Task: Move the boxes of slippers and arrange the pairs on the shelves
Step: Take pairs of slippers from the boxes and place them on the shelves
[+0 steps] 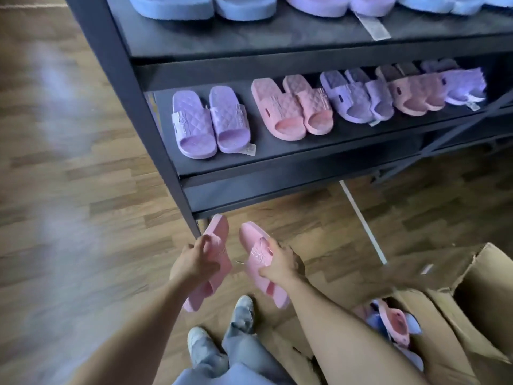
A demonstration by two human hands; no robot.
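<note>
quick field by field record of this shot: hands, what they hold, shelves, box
left hand: left hand grips one pink moulded slipper
right hand: right hand grips the matching pink slipper
held pair: apart, in the air below the shelves
lower shelf: dark metal shelf carries five pairs in a row, lilac and pink alternating, starting with a lilac quilted pair at its left end
box: open brown cardboard box on the floor to the right, with pink and blue slippers inside
</note>
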